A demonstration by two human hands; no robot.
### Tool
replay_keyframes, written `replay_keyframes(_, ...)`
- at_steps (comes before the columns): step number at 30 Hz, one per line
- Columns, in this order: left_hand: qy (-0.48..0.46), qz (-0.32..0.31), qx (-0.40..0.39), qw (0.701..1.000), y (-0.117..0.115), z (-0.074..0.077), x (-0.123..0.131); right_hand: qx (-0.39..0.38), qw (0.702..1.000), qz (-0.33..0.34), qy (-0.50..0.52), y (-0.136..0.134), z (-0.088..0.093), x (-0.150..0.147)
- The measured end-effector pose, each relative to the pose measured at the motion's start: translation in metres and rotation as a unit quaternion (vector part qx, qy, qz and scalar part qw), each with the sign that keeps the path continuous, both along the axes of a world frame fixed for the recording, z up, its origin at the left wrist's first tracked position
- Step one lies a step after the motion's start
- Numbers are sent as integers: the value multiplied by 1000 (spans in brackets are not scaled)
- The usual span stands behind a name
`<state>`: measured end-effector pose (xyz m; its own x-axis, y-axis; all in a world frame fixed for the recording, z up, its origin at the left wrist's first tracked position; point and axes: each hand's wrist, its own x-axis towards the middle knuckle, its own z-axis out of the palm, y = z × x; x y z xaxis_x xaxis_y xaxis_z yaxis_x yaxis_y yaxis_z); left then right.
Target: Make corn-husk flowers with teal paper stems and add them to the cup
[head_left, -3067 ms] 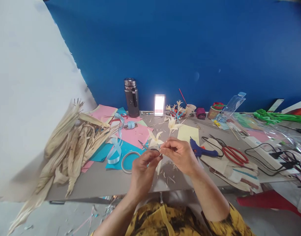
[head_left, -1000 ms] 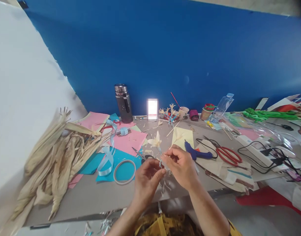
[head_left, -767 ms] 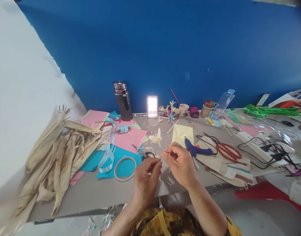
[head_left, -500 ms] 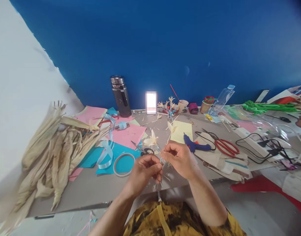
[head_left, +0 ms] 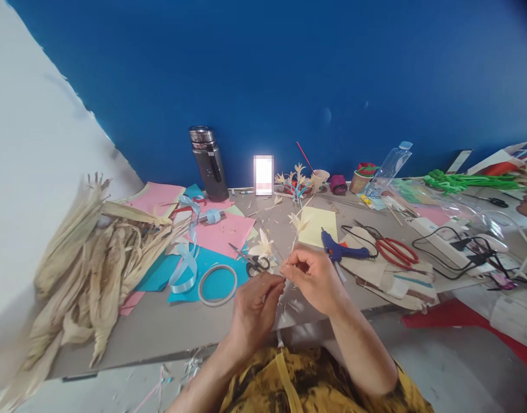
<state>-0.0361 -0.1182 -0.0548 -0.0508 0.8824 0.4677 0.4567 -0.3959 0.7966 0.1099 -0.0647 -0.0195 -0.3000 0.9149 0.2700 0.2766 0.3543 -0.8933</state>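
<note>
"How far along are we?"

"I see two cream husk flowers made — the left flower point(head_left: 261, 246) beside the scissors point(head_left: 250, 260), the right flower point(head_left: 298, 223) by the yellow paper point(head_left: 321, 226). A little bunch point(head_left: 297, 188) stands at the back."

"And the hands?"

"The left hand point(head_left: 255, 304) and right hand point(head_left: 314, 279) pinch thin stems point(head_left: 294, 245) — too small for me to tell if they're joined. Petals look done; the stem work looks unfinished."
</note>
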Motion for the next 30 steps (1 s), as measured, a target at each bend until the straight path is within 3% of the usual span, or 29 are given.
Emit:
replay_keyframes(3, -26, 9, -18, 999, 2, -4, 1, -27, 999, -16, 14, 2, -5, -3)
replay_keyframes(7, -56, 37, -52, 996, 5, -4, 1, -7, 999, -50, 22, 3, -8, -10)
replay_keyframes(13, -26, 82, -36, 996, 10, 0, 2, -11, 998, -44, 45, 3, -17, -14)
replay_keyframes(18, -23, 113, -26, 993, 10, -6, 7, -52, 993, -65, 88, 8, -25, -17)
replay_keyframes(20, -35, 109, -29, 993, 11, -8, 6, -77, 992, -43, 92, 10, -25, -14)
replay_keyframes(24, -119, 82, -89, 985, 14, -5, 0, -124, 982, 14, 143, 12, -22, -3)
replay_keyframes(30, -285, 72, -139, 946, 25, -2, 0, -132, 983, 11, 124, 9, -31, -5)
